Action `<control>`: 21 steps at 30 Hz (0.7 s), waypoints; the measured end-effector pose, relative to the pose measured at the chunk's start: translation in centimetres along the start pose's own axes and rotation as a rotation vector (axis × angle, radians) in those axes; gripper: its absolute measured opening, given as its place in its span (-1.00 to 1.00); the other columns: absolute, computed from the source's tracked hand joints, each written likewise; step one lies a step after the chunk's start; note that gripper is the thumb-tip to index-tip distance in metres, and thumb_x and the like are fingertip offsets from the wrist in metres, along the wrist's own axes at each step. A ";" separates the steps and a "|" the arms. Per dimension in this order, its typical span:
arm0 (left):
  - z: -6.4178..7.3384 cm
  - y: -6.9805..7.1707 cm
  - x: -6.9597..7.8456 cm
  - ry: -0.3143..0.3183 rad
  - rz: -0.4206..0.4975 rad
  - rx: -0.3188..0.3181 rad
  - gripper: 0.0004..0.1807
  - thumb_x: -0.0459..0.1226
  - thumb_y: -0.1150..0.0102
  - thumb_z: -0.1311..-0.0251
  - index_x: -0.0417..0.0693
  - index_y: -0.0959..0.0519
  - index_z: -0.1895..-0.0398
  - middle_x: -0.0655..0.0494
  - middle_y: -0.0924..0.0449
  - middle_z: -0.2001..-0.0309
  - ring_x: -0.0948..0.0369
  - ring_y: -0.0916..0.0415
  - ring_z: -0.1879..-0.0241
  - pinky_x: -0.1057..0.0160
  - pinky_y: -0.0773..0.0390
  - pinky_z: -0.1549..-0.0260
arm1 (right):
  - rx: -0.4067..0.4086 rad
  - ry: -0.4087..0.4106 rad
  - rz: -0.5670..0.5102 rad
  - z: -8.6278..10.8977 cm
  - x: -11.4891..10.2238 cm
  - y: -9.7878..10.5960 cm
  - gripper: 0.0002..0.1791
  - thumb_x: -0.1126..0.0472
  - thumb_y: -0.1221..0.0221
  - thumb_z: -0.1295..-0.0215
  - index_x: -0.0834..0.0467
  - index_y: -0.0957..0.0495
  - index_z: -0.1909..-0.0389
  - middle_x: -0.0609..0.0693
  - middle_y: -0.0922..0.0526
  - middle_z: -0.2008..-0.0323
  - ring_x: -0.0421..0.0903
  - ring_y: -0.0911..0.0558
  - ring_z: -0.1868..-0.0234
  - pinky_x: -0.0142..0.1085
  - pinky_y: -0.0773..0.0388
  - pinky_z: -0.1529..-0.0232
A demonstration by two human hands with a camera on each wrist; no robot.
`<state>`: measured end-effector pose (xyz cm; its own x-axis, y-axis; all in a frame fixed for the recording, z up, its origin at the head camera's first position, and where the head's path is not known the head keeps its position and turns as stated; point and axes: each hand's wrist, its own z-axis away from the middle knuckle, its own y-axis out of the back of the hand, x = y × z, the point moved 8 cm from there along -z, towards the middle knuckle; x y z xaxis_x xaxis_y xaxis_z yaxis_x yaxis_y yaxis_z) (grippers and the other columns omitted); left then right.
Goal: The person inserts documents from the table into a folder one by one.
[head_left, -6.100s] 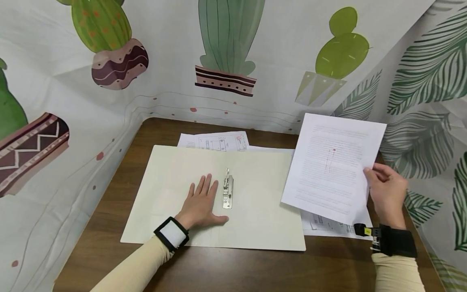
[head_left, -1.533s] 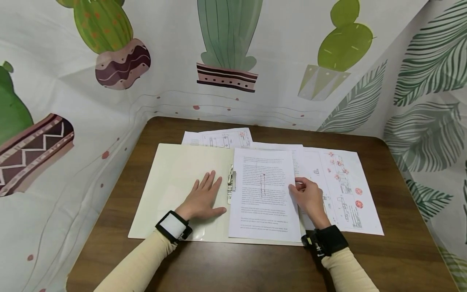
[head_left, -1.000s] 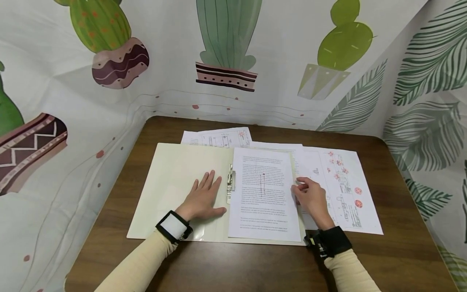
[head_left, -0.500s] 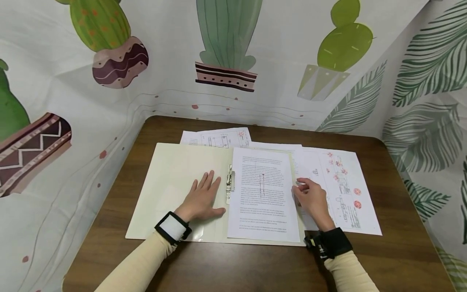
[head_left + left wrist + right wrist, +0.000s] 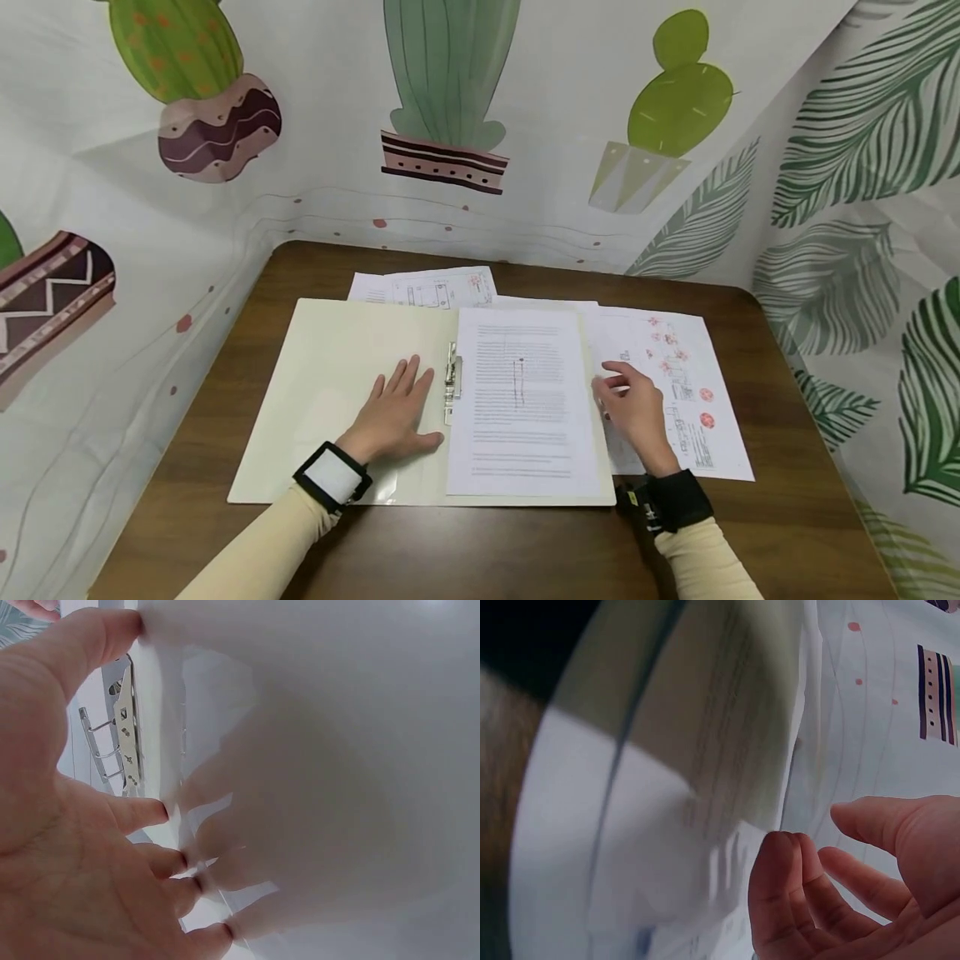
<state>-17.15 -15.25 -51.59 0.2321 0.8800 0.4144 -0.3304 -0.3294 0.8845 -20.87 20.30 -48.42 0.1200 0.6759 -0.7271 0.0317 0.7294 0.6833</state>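
Note:
A cream lever-clip folder [image 5: 330, 358] lies spread flat, with a metal clip [image 5: 452, 379] along its middle. My left hand [image 5: 393, 414] rests on the left cover, fingers spread and straight; the left wrist view shows its fingertips [image 5: 214, 941] down on the glossy surface. On the right cover is a printed sheet of paper [image 5: 517, 433] with red marks, its left edge beside the clip. By the folder's right edge hovers my right hand [image 5: 633, 408], holding nothing. In the right wrist view its thumb [image 5: 870, 817] stands apart from the loosely bent fingers [image 5: 774, 885].
Drawing sheets with red stamps [image 5: 705, 375] lie right of the folder, partly under it. Another drawing [image 5: 427, 287] pokes out behind it. All rest on a brown wooden table [image 5: 450, 550], backed by a cactus-print cloth [image 5: 330, 125].
Since the oldest frame, my right hand has brought the printed sheet left onto the right cover and let go of it. My left hand has stayed on the left cover; the view has shifted slightly.

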 end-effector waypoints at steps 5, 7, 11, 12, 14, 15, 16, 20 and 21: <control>0.1 0.4 0.2 0.007 0.000 -0.005 0.14 0.13 -0.37 -0.12 -0.28 -0.08 -0.61 -0.31 0.23 -0.63 -0.21 0.28 -0.61 -0.36 0.15 -0.47 | 0.064 0.043 0.020 -0.2 -0.1 1.6 -0.55 0.15 -0.24 -0.45 0.22 -0.56 -0.28 0.25 -0.71 0.14 0.07 -0.73 0.36 -0.32 -0.62 0.52; 0.2 0.5 0.2 0.012 -0.009 -0.009 0.13 0.13 -0.37 -0.13 -0.27 -0.08 -0.61 -0.31 0.22 -0.63 -0.21 0.28 -0.61 -0.36 0.14 -0.47 | 0.080 0.046 0.017 -0.3 0.0 2.1 -0.55 0.14 -0.24 -0.46 0.23 -0.56 -0.28 0.27 -0.71 0.13 0.08 -0.73 0.37 -0.33 -0.62 0.53; 0.2 0.5 0.1 0.016 -0.013 -0.012 0.14 0.14 -0.37 -0.13 -0.26 -0.08 -0.61 -0.30 0.22 -0.63 -0.20 0.28 -0.61 -0.36 0.14 -0.47 | 0.114 0.019 0.027 -0.5 0.5 3.5 -0.55 0.11 -0.22 -0.48 0.20 -0.55 -0.30 0.28 -0.70 0.08 0.11 -0.72 0.34 -0.35 -0.62 0.53; 0.2 0.5 0.1 0.015 -0.011 -0.012 0.14 0.15 -0.37 -0.12 -0.26 -0.08 -0.61 -0.30 0.22 -0.63 -0.20 0.28 -0.61 -0.36 0.14 -0.47 | 0.122 0.011 0.035 -0.6 0.7 3.9 -0.54 0.10 -0.22 -0.48 0.19 -0.54 -0.31 0.28 -0.70 0.06 0.11 -0.71 0.31 -0.36 -0.62 0.53; 0.1 0.5 0.1 0.014 -0.012 -0.011 0.15 0.15 -0.37 -0.11 -0.26 -0.08 -0.61 -0.30 0.22 -0.63 -0.20 0.28 -0.62 -0.36 0.14 -0.47 | 0.143 -0.007 0.049 -0.6 1.1 4.8 -0.53 0.08 -0.20 -0.49 0.17 -0.53 -0.33 0.27 -0.69 0.02 0.13 -0.72 0.28 -0.38 -0.61 0.52; 0.1 0.5 0.2 0.012 -0.011 -0.011 0.15 0.16 -0.37 -0.11 -0.26 -0.08 -0.61 -0.30 0.22 -0.63 -0.20 0.28 -0.61 -0.36 0.14 -0.47 | 0.155 -0.014 0.054 -0.6 1.3 5.3 -0.52 0.07 -0.20 -0.50 0.16 -0.52 -0.34 0.27 -0.69 0.00 0.14 -0.72 0.25 -0.40 -0.61 0.51; 0.1 0.4 0.2 0.011 -0.011 -0.011 0.15 0.16 -0.37 -0.11 -0.26 -0.08 -0.61 -0.30 0.22 -0.63 -0.20 0.28 -0.61 -0.36 0.14 -0.47 | 0.165 -0.018 0.059 -0.7 1.5 5.9 -0.51 0.06 -0.19 -0.50 0.16 -0.51 -0.35 0.26 -0.68 -0.02 0.14 -0.71 0.22 -0.42 -0.60 0.50; 0.0 0.4 0.2 0.013 -0.010 -0.017 0.16 0.16 -0.38 -0.11 -0.26 -0.08 -0.61 -0.30 0.23 -0.63 -0.20 0.29 -0.61 -0.36 0.15 -0.47 | 0.196 -0.044 0.062 -0.7 2.4 7.9 -0.47 0.04 -0.16 -0.51 0.15 -0.46 -0.40 0.29 -0.65 -0.10 0.17 -0.68 0.12 -0.55 -0.54 0.49; -0.1 0.3 0.3 0.015 -0.010 -0.019 0.16 0.16 -0.38 -0.11 -0.25 -0.07 -0.62 -0.30 0.24 -0.63 -0.20 0.30 -0.62 -0.36 0.15 -0.47 | 0.198 -0.055 0.064 -0.7 2.7 8.3 -0.46 0.03 -0.15 -0.52 0.15 -0.44 -0.42 0.30 -0.64 -0.12 0.19 -0.67 0.09 -0.57 -0.52 0.48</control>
<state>-17.26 -15.09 -51.18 0.2216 0.8882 0.4025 -0.3458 -0.3144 0.8841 -21.00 28.26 -44.73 0.1813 0.7094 -0.6811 0.2162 0.6469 0.7313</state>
